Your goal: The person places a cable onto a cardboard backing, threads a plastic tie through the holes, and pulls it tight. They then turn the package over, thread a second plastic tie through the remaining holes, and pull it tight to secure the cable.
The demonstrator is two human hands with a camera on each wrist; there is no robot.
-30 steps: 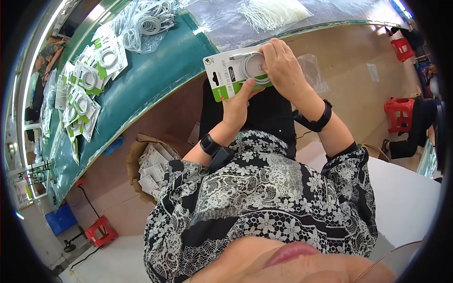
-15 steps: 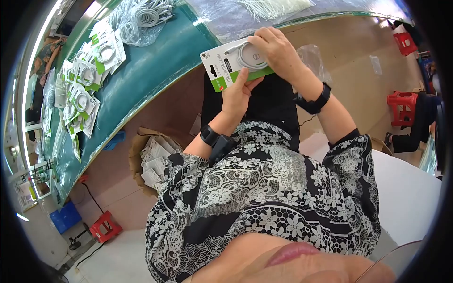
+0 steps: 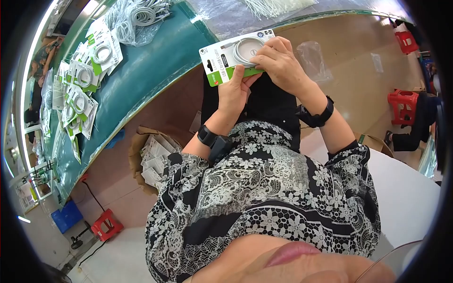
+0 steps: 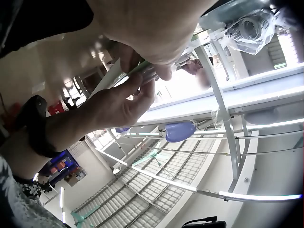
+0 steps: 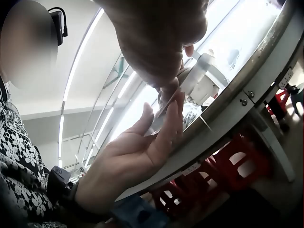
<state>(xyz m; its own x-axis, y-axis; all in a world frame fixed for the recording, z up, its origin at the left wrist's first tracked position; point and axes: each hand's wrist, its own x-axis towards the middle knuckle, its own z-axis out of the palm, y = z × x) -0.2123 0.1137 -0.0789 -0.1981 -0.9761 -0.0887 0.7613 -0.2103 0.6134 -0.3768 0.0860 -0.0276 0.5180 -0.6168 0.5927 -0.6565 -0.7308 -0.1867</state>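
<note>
A white and green card (image 3: 218, 62) with a coiled white cable (image 3: 241, 53) is held up near the table edge in the head view. The left hand (image 3: 232, 92) grips its lower edge, thumb on the front and fingers behind. Over the card's right part, the right hand (image 3: 282, 67) has bent fingers touching the coil; the fingertips' exact hold is hard to see. In the left wrist view the card (image 4: 110, 76) appears edge-on by the right hand (image 4: 114, 107). The right wrist view shows the left hand (image 5: 137, 152) with the card between thumb and fingers.
Carded cables (image 3: 84, 75) lie in a pile on the green table (image 3: 141, 70), with bagged loose cables (image 3: 141, 19) behind. White ties (image 3: 278, 5) lie at the top. A carton of cards (image 3: 137, 155) stands below the table; red stools (image 3: 402, 107) stand on the floor.
The card has shifted slightly left and up with the left hand. The right hand has moved down from the card's upper right edge onto the coil, uncovering the card's top right corner.
</note>
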